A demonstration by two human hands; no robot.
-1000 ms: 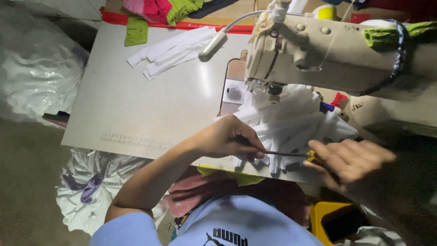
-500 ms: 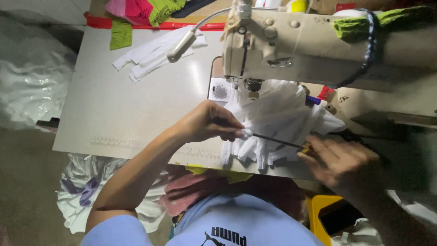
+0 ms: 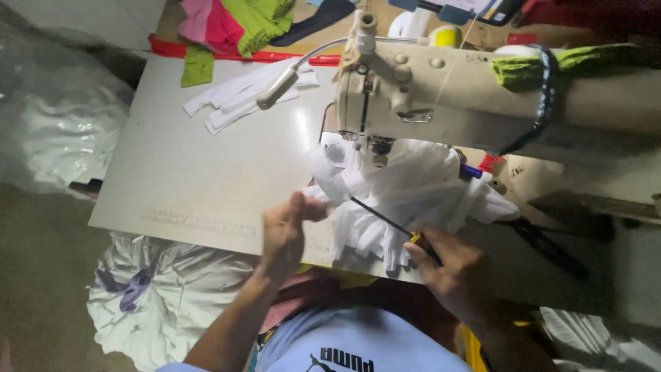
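From the head camera, looking down: the left hand is closed in a narrow grip on the end of a white fabric strip, which runs up from the fingers toward the needle area of the cream sewing machine. The hand sits over the near edge of the pale surface, just left of the heap of white fabric pieces bunched under and in front of the machine head.

The right hand is closed around the yellow handle end of a thin dark tool, which looks like a slim rod or pick, though the blur makes its kind hard to tell. The tool slants up and left from the hand across the heap, its tip lying near the strip that the left hand holds. The two hands are near each other, with the lower fringe of the heap between them.

Further back on the surface lie loose white strips, and a grey lamp on a bent arm hangs above them. At the far edge lie green cloth and pink cloth. A green rag sits tucked under a dark cord on the machine's arm. Left of the surface, a clear plastic bag holds white material, and a crumpled white bundle lies on the floor below the near edge.
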